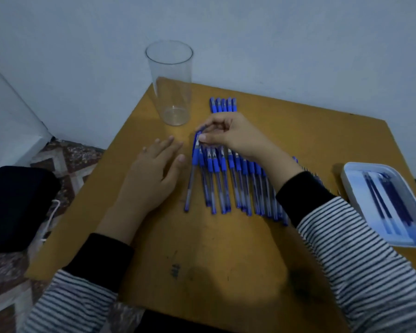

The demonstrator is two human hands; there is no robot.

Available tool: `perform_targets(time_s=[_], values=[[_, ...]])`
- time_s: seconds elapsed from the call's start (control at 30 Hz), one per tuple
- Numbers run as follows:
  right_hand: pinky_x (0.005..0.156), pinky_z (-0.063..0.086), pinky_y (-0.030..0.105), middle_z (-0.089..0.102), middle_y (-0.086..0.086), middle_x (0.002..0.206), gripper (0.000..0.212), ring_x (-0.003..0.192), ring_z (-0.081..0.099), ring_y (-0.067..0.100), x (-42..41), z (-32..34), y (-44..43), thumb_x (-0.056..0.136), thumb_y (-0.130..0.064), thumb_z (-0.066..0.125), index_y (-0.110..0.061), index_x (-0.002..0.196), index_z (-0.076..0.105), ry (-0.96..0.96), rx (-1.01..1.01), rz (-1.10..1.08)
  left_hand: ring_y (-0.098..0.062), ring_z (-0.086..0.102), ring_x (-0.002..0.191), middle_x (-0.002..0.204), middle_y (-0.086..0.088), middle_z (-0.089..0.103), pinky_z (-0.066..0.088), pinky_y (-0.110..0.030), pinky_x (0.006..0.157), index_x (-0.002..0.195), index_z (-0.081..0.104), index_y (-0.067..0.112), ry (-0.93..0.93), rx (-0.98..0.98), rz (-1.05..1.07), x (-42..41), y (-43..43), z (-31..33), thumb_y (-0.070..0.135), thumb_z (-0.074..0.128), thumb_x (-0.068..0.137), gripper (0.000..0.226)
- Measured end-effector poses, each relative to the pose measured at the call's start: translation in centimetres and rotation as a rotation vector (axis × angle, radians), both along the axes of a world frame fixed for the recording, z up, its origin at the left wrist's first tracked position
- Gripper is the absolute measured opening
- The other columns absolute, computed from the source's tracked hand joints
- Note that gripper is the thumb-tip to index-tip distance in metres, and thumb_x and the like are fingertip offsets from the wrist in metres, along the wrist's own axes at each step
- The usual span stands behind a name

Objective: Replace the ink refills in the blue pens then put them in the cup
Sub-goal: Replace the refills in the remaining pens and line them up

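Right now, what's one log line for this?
right hand: pinching leftmost pen | left hand: open beside pen row | cup: empty | refills: in tray

A plain room, most likely in a home. A small yellow-brown wooden surface [226,248], scuffed and ink-marked, stands against a bare, pale painted wall [274,44]. The floor [67,162] has red-and-white patterned tiles. A dark bag [17,203] with a white cable [49,222] sits low at the left. Blue pens [222,179], a clear cup [171,92] and a white tray [346,174] make it a makeshift work spot.
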State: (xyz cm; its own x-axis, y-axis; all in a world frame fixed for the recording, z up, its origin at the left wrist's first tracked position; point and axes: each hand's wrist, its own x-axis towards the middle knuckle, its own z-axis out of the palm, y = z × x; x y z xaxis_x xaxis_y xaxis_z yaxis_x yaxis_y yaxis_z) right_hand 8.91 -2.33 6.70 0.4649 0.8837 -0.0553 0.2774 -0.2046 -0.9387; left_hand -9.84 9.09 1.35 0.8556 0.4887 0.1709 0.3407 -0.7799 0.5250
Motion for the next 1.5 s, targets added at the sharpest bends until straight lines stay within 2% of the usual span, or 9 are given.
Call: perform_targets(time_s=[0.13,0.2,0.4,0.63,0.73,1.0,1.1,1.17,1.5], values=[[0.071,0.059,0.033,0.074,0.007,0.081,0.01,0.079,0.072,0.02,2.0,-0.3,2.8,0.086,-0.006,0.073,-0.01,0.096,0.073,-0.101,-0.143,0.061,-0.022,0.017,0.154,0.164,0.004,0.026,0.008,-0.041,0.124,0.156,0.034,0.028,0.118,0.068,0.019,1.5,1.0,-0.4,0.06,0.016,0.097,0.069],[0.083,0.059,0.038,0.075,0.01,0.087,0.011,0.087,0.072,0.025,2.4,-0.3,3.6,0.086,-0.007,0.074,-0.011,0.096,0.073,-0.189,-0.192,0.093,-0.021,0.01,0.155,0.166,0.005,0.019,0.003,-0.039,0.124,0.159,0.026,0.028,0.168,0.046,0.036,1.8,1.3,-0.7,0.062,0.01,0.096,0.073],[0.082,0.052,0.018,0.071,-0.011,0.076,0.017,0.077,0.067,-0.002,3.4,-0.1,4.7,0.086,-0.005,0.073,-0.021,0.09,0.071,-0.249,-0.263,0.195,-0.016,0.001,0.155,0.168,0.008,0.008,-0.005,-0.035,0.122,0.16,0.018,0.03,0.225,0.06,0.038,1.9,1.2,-1.0,0.066,0.009,0.094,0.075],[0.093,0.052,0.029,0.075,0.0,0.085,0.011,0.089,0.07,0.013,3.5,-0.7,4.6,0.087,-0.013,0.074,-0.024,0.091,0.074,-0.339,-0.302,0.181,-0.017,-0.005,0.155,0.168,0.005,-0.002,-0.007,-0.035,0.121,0.161,0.005,0.029,0.312,0.146,0.031,2.1,1.0,-0.9,0.071,0.004,0.09,0.083],[0.094,0.052,0.028,0.075,0.0,0.089,0.011,0.089,0.069,0.011,3.0,-0.7,4.3,0.09,-0.016,0.071,-0.02,0.099,0.076,-0.332,-0.289,0.159,-0.017,-0.005,0.155,0.168,0.005,-0.002,-0.006,-0.035,0.122,0.161,0.005,0.028,0.312,0.149,0.03,2.1,0.9,-0.9,0.071,0.005,0.09,0.083],[0.091,0.051,0.028,0.07,-0.011,0.095,0.015,0.095,0.064,0.006,3.7,-0.5,0.6,0.093,-0.02,0.067,-0.023,0.106,0.074,-0.307,-0.114,-0.134,-0.019,-0.004,0.155,0.169,0.005,0.002,-0.006,-0.036,0.123,0.161,0.011,0.032,0.257,0.068,0.029,2.4,0.6,-0.7,0.062,0.019,0.103,0.066],[0.081,0.047,0.014,0.07,-0.005,0.102,0.016,0.097,0.063,0.007,4.8,-1.1,-1.4,0.093,-0.018,0.067,-0.019,0.107,0.073,-0.312,-0.108,-0.344,-0.018,0.0,0.155,0.168,0.003,0.008,-0.005,-0.034,0.122,0.16,0.015,0.033,0.193,0.005,0.017,3.1,-0.1,-0.7,0.062,0.017,0.102,0.064],[0.076,0.043,0.014,0.069,-0.004,0.104,0.018,0.1,0.062,0.01,5.4,-1.8,-2.2,0.093,-0.02,0.066,-0.019,0.11,0.072,-0.314,-0.124,-0.471,-0.017,0.002,0.155,0.168,0.003,0.011,-0.004,-0.033,0.122,0.16,0.016,0.032,0.166,-0.016,0.0,3.6,-0.6,-0.6,0.059,0.021,0.104,0.062],[0.085,0.044,0.02,0.064,-0.006,0.099,0.026,0.098,0.058,0.009,5.8,-3.0,-1.6,0.092,-0.017,0.068,-0.017,0.119,0.071,-0.305,-0.151,-0.484,-0.009,-0.002,0.154,0.168,0.01,0.004,-0.006,-0.028,0.12,0.161,0.011,0.031,0.151,-0.025,-0.036,4.5,-1.7,-0.8,0.06,0.028,0.102,0.067]])
